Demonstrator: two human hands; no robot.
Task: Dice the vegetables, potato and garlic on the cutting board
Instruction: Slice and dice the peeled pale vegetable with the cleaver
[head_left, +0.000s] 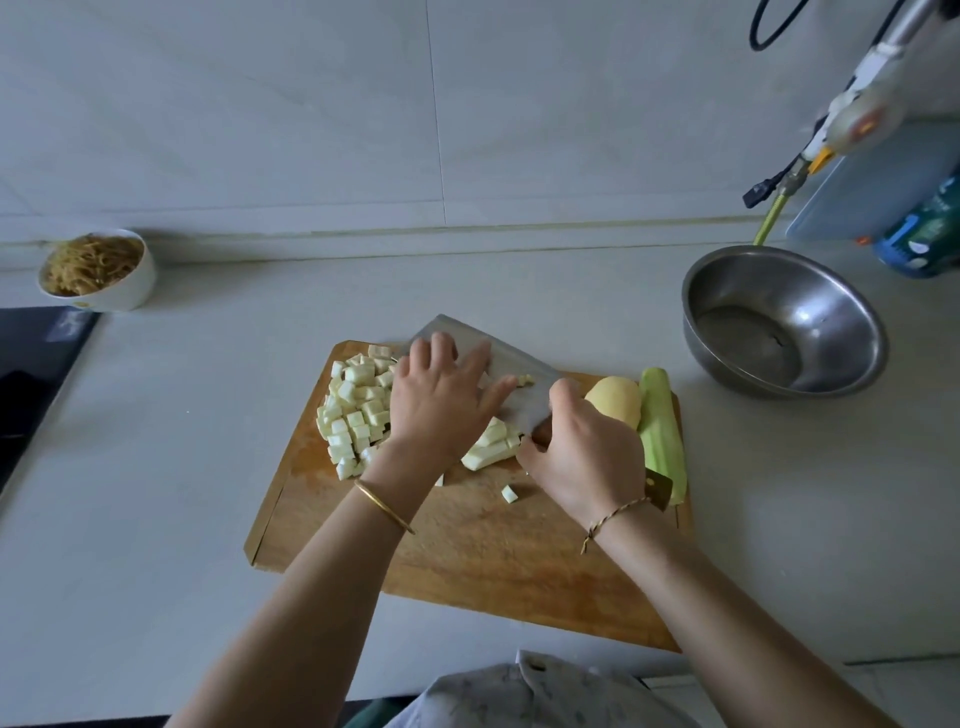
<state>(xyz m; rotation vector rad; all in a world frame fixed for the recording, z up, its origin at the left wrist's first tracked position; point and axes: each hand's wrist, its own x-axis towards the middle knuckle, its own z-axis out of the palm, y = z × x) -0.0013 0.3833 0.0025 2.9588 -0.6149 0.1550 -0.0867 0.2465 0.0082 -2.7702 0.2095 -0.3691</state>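
Pale vegetable cubes are lying heaped at the far left of the cutting board, the left hand is laying straight fingers flat on the cleaver that the right hand is gripping by the handle, and a finger slipping toward the edge could be getting cut

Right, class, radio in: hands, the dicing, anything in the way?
Right hand grips cleaver; left hand flat on its blade. Diced pile on board; potato, green vegetable uncut. Nothing in the way.
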